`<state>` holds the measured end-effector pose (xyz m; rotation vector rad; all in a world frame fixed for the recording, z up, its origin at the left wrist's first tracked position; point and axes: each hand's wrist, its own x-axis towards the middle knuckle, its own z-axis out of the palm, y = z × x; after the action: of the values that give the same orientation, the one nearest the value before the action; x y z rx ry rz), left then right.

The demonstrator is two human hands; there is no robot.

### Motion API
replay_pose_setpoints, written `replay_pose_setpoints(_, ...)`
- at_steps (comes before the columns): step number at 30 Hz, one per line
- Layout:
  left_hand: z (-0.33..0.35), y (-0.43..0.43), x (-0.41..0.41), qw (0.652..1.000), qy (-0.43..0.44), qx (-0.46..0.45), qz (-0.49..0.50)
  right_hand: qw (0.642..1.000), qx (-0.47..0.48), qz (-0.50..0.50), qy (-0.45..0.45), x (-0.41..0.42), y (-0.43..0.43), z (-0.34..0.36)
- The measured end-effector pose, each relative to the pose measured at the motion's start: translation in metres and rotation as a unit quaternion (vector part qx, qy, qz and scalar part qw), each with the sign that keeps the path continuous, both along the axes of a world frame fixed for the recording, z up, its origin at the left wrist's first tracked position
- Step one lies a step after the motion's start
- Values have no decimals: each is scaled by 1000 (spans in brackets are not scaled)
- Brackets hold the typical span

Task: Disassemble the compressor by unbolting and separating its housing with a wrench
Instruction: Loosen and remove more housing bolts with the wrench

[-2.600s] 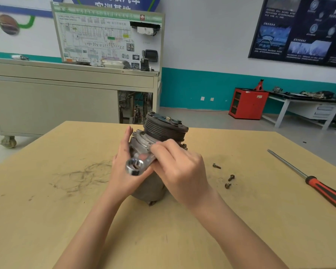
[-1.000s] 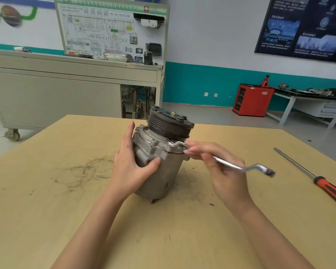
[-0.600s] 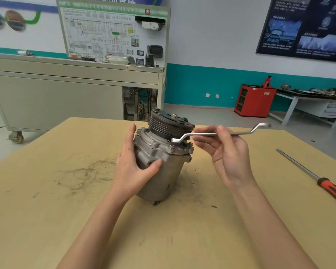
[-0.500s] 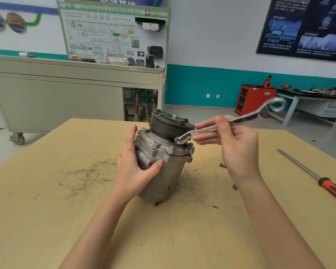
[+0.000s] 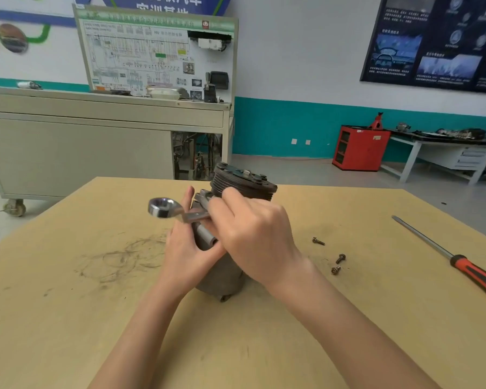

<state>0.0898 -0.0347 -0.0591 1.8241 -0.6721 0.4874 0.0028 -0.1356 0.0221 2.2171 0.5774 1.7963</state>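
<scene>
A grey metal compressor (image 5: 225, 273) with a dark ribbed pulley (image 5: 244, 182) on top stands upright in the middle of the wooden table (image 5: 68, 318). My left hand (image 5: 184, 254) grips its left side, thumb across the front of the housing. My right hand (image 5: 253, 237) holds the shaft of a silver ring wrench (image 5: 163, 208) in front of the housing's upper part. The wrench's free ring end sticks out to the left, past my left fingers. Its other end is hidden under my right hand.
Three loose bolts (image 5: 335, 259) lie on the table right of the compressor. A long screwdriver (image 5: 460, 262) with a red and black handle lies near the right edge. Dark scuff marks (image 5: 121, 256) cover the table's left. A wheeled cabinet (image 5: 96, 144) stands behind.
My right hand has swung the wrench round from the right side of the compressor to the left; its free end now points left. My left hand keeps its grip on the housing.
</scene>
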Motion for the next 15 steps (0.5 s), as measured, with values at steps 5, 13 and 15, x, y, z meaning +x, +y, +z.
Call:
replay_pose_setpoints(5, 2, -4, -2, 996, 39, -72, -45, 998, 31, 34, -40, 2, -3, -19)
replay_pose_setpoints(13, 1, 6, -7, 999, 27, -20, -30, 647, 596, 429, 207, -15, -77, -57)
replay_pose_setpoints(15, 2, 5, -6, 999, 31, -19, -34, 603, 627, 430, 242, -12, -86, -60)
